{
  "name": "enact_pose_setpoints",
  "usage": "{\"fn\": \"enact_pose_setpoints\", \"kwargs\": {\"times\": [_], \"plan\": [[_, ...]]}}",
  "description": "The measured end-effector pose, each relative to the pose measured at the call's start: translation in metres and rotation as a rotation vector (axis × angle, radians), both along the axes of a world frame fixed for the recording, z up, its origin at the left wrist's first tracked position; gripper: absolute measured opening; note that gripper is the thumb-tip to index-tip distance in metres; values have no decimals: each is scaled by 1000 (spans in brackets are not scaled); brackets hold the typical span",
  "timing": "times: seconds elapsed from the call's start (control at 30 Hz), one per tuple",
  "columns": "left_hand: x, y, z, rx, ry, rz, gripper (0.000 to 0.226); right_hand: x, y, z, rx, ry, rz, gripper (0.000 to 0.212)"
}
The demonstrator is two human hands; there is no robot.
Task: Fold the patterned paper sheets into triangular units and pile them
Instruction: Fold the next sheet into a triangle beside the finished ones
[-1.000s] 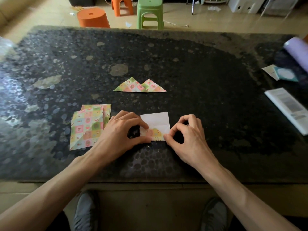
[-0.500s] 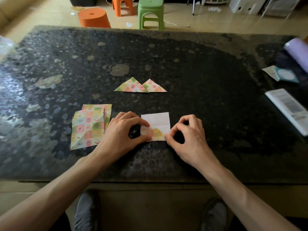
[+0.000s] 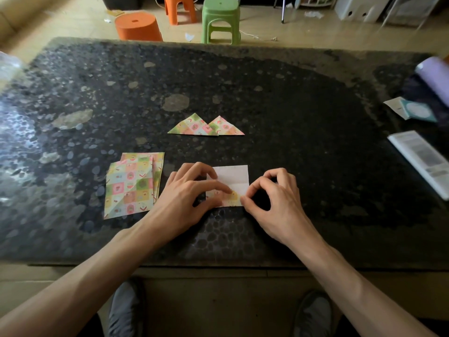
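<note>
A small paper sheet [image 3: 233,177] lies white side up near the table's front edge, its near strip folded over so the pattern shows. My left hand [image 3: 187,198] pinches its left side, with a finger pressing on the folded strip. My right hand [image 3: 274,200] pinches the folded strip's right corner between thumb and forefinger. A stack of flat patterned sheets [image 3: 132,184] lies just left of my left hand. Two finished patterned triangles [image 3: 205,126] sit side by side, slightly overlapping, farther back at the table's centre.
The dark speckled table [image 3: 291,117] carries a printed booklet [image 3: 422,159], a small teal and white card [image 3: 410,109] and a lilac roll [image 3: 435,79] at the right edge. Orange stools [image 3: 138,26] and a green stool [image 3: 221,19] stand on the floor behind.
My left forefinger has slid a little to the right along the folded strip. The right hand holds its pinch in the same place.
</note>
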State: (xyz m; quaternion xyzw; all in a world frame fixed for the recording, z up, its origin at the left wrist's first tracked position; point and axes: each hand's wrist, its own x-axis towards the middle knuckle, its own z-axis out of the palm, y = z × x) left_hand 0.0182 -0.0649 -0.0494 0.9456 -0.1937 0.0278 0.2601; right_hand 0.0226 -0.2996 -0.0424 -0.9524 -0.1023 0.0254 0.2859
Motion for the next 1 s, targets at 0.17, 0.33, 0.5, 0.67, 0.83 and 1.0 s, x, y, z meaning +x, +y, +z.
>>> {"fn": "enact_pose_setpoints", "kwargs": {"times": [0.17,0.33,0.5,0.67,0.83,1.0], "plan": [[0,0,-4,86,-42,-69,29,0,-1,-1,9,-8,0,17],[-1,-1,-3,127,-67,-110,37,0,-1,-2,16,-25,2,17],[-3,-3,1,175,-84,-141,40,0,-1,-4,13,-44,9,17],[-3,-2,1,218,-106,-153,41,2,-5,-4,35,-31,23,18],[-3,-3,0,202,-95,-147,41,2,-4,-4,27,-30,20,19],[-3,-3,-1,175,-79,-145,41,2,-4,-6,19,-40,15,19]]}}
